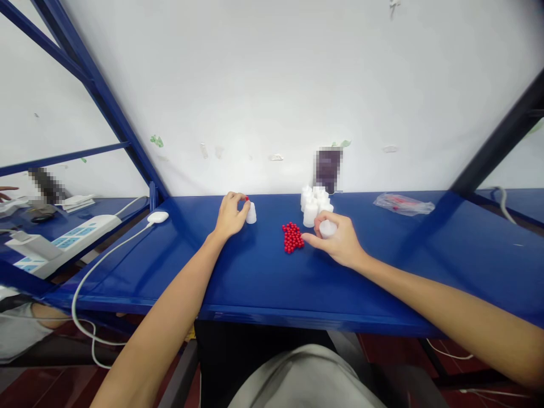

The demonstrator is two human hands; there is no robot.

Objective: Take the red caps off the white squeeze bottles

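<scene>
My left hand point(233, 216) is on the left of a small white plastic bottle point(251, 214) on the blue table. Its fingertips are closed around a small red piece point(247, 198) at the top of that bottle; whether the piece sits on the neck I cannot tell. My right hand point(343, 241) has its fingers curled round another white bottle point(328, 228), thumb stretched out to the left. Beside that thumb lies a patch of small round red pieces point(293, 238). Several white bottles point(310, 214) stand grouped just behind my right hand.
A clear plastic bag point(403, 204) with something red inside lies at the right. On the left are a white cable with a round puck point(157, 217) and a power strip point(80, 235). A dark blurred device point(328, 169) leans on the wall. Another person's hand point(6, 192) shows far left.
</scene>
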